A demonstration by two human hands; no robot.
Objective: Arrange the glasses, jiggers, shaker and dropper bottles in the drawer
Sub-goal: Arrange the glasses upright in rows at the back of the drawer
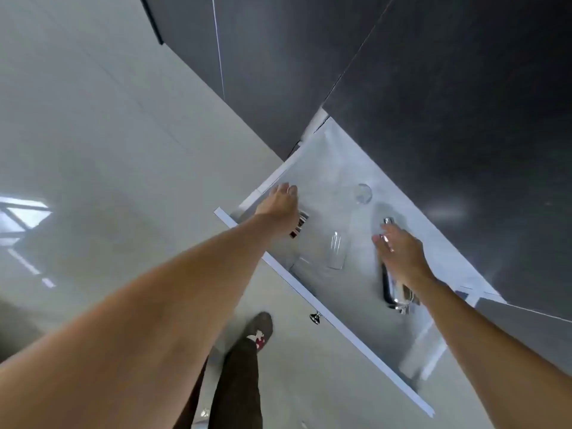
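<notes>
The white drawer (309, 289) stands pulled open under a dark counter. My left hand (280, 205) reaches in by the drawer's left wall, palm down and fingers curled. It lies over a small dark, copper-striped object (299, 225) that I cannot identify, and the grip is hidden. My right hand (400, 255) lies over a shiny metal shaker (394, 292) on the drawer floor. The shaker's top (388, 220) shows past my fingertips. A clear glass (335, 250) lies on its side between my hands. Another clear glass (362, 193) stands further back.
A dark counter top (464, 103) overhangs the back of the drawer. A small metal knob (315, 317) sticks out of the drawer front. My leg and shoe (260, 332) stand on the pale glossy floor (93, 150) just left of the drawer.
</notes>
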